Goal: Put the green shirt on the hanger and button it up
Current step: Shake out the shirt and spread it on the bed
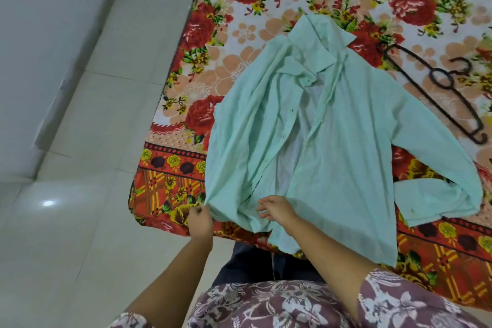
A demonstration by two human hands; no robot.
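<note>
One green shirt lies front-up and unbuttoned on the flowered bedsheet, collar away from the person, hem hanging over the near edge. Left hand pinches the hem's left corner. Right hand sits on the hem near the middle, fingers loose and slightly spread, gripping nothing. Black hanger lies flat on the sheet beside the shirt's right shoulder. Pale tiled floor on the left.
</note>
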